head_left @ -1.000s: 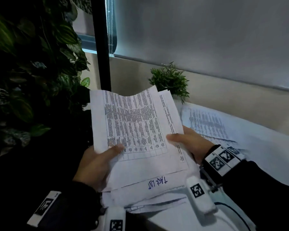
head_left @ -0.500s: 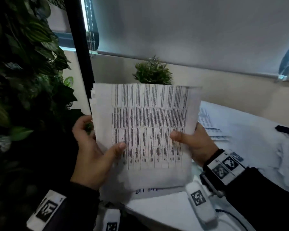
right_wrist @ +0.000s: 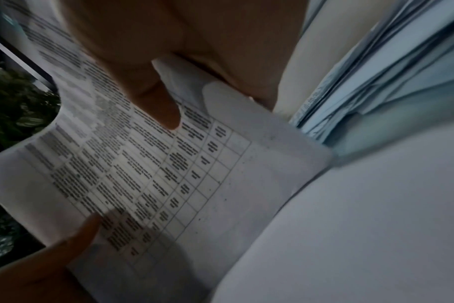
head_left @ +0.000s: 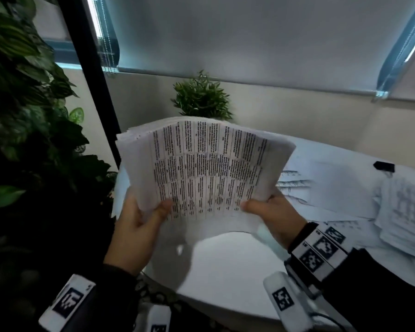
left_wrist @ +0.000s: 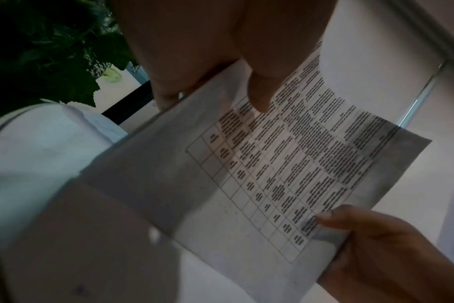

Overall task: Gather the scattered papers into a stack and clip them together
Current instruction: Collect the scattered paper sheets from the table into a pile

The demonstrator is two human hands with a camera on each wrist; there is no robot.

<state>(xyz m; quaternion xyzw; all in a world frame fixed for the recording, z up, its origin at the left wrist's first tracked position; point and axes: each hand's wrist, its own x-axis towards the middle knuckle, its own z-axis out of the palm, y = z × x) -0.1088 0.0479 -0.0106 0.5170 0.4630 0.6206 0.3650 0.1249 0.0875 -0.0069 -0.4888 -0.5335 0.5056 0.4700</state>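
Observation:
A stack of printed papers with a table of text on top is held above the white table, its far edge bowed and fanned. My left hand grips its lower left corner, thumb on the top sheet. My right hand grips the lower right corner the same way. The left wrist view shows the stack with both thumbs pressed on it, and so does the right wrist view. A black binder clip lies on the table at the far right. More loose papers lie at the right.
A small potted plant stands behind the stack by the wall. Large dark foliage fills the left side, beside a black post. Other sheets lie flat on the table behind my right hand.
The sheets have been squared into one stack and lifted off the table. The stack has tipped from upright toward flat, and its far edge now bows. Both hands keep their grip.

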